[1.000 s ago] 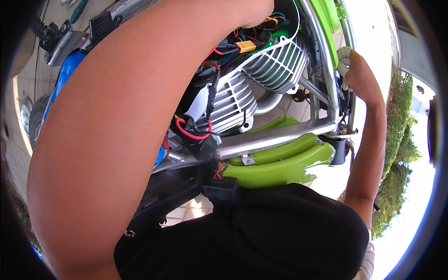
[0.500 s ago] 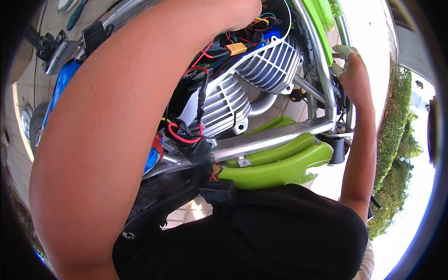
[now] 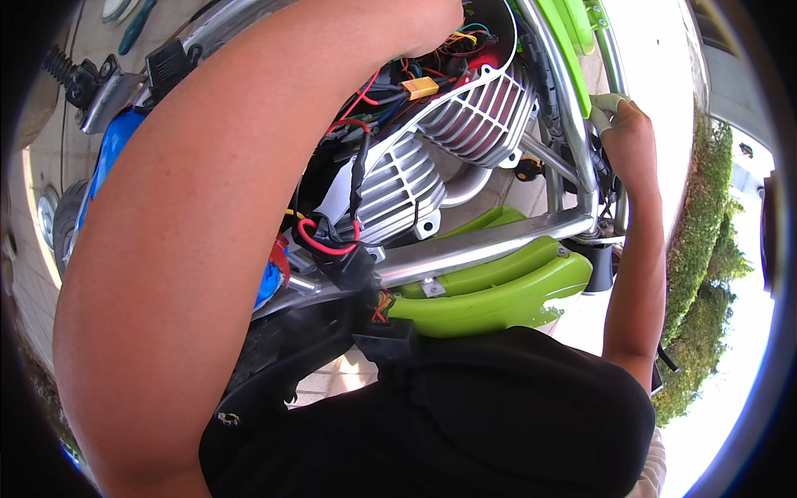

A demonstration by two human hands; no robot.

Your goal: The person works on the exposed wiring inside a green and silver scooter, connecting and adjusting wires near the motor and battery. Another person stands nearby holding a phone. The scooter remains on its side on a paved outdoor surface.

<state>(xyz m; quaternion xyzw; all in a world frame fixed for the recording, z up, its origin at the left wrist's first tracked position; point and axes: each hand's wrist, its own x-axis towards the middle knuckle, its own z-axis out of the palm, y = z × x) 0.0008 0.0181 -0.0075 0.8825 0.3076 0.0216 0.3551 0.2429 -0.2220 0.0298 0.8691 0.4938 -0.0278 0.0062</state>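
My left hand (image 3: 433, 25) reaches into the wiring at the top of an open motor housing; its fingers are hidden behind the hand and wires. Just below it lies a yellow connector (image 3: 420, 87) with red and black wires. The silver finned casing (image 3: 390, 192) spans the middle, and red light shines between its upper fins. My right hand (image 3: 628, 131) is at the far right, by the edge of a green plastic panel (image 3: 558, 41) beside the handlebar-side tubes. Pale coverings sit on its fingertips, which are curled together; what they hold, if anything, cannot be made out.
A silver frame tube (image 3: 490, 246) runs beneath the casing, above a green fender (image 3: 506, 295). Black connector blocks (image 3: 386, 339) and looped red cable (image 3: 328, 247) hang near my black-clothed leg (image 3: 515, 407). A blue part (image 3: 116, 145) and a wheel (image 3: 68, 217) show at left.
The light inside the casing has turned from blue to red. My right hand's fingers have drawn closer together at the green panel's edge. My left arm has barely shifted.
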